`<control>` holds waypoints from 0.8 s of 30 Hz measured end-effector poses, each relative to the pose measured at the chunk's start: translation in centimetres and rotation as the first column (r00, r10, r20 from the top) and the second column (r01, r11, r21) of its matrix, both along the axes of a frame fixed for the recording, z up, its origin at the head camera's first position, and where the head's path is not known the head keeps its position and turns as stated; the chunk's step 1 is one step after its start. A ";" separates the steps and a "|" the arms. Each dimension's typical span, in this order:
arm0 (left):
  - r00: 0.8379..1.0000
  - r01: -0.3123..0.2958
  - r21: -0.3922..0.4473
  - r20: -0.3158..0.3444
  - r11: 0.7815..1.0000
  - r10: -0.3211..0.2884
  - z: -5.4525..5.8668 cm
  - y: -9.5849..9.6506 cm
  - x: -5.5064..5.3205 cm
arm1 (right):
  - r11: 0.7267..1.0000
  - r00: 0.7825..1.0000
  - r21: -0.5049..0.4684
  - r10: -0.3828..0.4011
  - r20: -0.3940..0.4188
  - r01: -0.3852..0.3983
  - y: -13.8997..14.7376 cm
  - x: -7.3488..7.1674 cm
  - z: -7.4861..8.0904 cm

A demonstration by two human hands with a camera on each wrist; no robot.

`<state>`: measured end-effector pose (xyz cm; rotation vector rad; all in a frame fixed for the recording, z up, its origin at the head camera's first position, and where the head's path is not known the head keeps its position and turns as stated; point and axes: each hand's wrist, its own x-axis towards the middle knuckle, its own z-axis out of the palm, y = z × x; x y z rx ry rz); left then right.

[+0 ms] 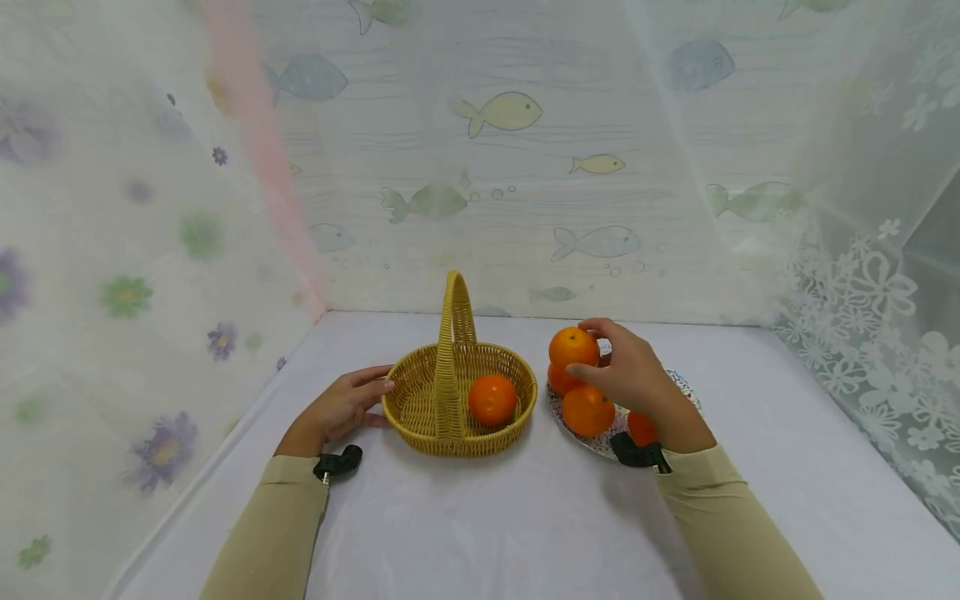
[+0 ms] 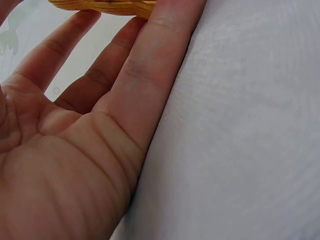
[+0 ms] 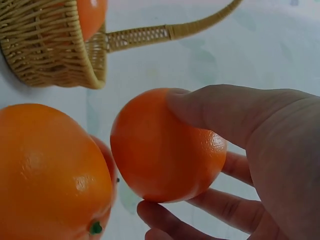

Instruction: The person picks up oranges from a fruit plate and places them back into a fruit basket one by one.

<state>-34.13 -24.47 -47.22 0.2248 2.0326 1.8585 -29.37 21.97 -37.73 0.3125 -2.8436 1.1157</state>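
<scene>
My right hand (image 1: 630,371) holds an orange (image 1: 573,346) between thumb and fingers, above other fruit on a patterned plate (image 1: 684,388). In the right wrist view the held orange (image 3: 160,150) shows beside a larger-looking orange (image 3: 50,165) with a green stem spot. My left hand (image 1: 348,406) is at the left side of a yellow wicker basket (image 1: 420,437), its fingertips touching it. The left wrist view shows these fingers (image 2: 142,65) stretched out to the basket's edge (image 2: 120,7). Inside the basket, right of its tall handle, lies an orange-red round fruit (image 1: 492,401).
On the plate sit an orange (image 1: 588,410) in front and a reddish-orange fruit (image 1: 642,427) partly hidden by the right wrist. A white cloth (image 1: 480,525) covers the table. Sheer curtains (image 1: 495,167) printed with fish and flowers hang behind and at the sides.
</scene>
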 end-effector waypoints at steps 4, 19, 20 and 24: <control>1.000 -0.002 0.001 0.004 1.000 0.002 0.1 0.0 0.0 | 1.000 1.000 0.002 0.009 0.004 -0.009 -0.7 0.3 0.1; 1.000 -0.014 0.000 0.005 1.000 0.014 0.1 0.1 0.1 | 0.997 0.997 0.015 0.076 -0.009 -0.076 -2.9 1.2 0.0; 1.000 -0.017 0.002 0.008 1.000 0.017 0.1 0.1 0.1 | 0.997 0.997 0.012 0.082 -0.008 -0.082 -3.0 1.2 0.0; 1.000 -0.019 0.000 0.011 1.000 0.019 0.1 0.1 0.1 | 0.995 0.995 0.016 0.101 -0.018 -0.101 -3.5 1.3 -0.2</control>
